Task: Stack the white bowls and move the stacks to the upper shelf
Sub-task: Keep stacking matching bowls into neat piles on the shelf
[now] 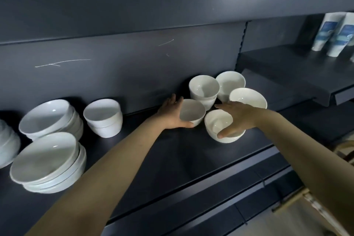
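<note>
On the dark lower shelf [172, 159] stands a cluster of small white bowls. My left hand [170, 113] grips one small bowl [191, 113], thumb on its near side and fingers behind it. My right hand [239, 115] lies over another small bowl [214, 122], with the thumb on its front rim and the fingers reaching across its top. Behind them are a short stack of bowls [204, 90] and two single bowls [229, 82] [247, 96]. The upper shelf [172, 0] runs across the top of the view.
To the left stand a short stack of small bowls [103, 119] and two stacks of wide bowls [51, 117] [47, 161]; more white dishes [7, 143] sit at the left edge. Printed cups [333, 34] stand on the right-hand shelf [306, 69]. A wooden frame [306, 197] is at the lower right.
</note>
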The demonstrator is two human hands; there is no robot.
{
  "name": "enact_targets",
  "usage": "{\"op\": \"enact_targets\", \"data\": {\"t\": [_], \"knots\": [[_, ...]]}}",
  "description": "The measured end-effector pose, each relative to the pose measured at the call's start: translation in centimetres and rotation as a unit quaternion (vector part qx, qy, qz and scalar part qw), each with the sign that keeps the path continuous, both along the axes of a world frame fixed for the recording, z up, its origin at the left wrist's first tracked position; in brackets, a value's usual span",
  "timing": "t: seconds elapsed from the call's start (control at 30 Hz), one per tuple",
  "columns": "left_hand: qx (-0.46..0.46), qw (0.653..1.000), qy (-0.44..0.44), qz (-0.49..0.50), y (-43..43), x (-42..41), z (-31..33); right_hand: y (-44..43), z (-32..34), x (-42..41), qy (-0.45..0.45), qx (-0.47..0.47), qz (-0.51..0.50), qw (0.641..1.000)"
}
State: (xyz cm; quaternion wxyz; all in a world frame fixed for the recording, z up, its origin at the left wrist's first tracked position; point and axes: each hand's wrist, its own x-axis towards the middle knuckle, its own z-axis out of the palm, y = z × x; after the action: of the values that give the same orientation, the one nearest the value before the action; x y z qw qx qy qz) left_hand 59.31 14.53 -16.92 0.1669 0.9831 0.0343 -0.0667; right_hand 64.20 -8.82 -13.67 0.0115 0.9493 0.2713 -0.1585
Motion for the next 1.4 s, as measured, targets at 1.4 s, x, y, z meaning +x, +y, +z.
{"op": "enact_targets", "data": {"t": [1.4], "knots": [[-0.036,0.974,-0.098,0.203,5.5,-10.9,-0.7,5.5,-10.3,-1.1,0.229,0.496,0.069,0.834]]}}
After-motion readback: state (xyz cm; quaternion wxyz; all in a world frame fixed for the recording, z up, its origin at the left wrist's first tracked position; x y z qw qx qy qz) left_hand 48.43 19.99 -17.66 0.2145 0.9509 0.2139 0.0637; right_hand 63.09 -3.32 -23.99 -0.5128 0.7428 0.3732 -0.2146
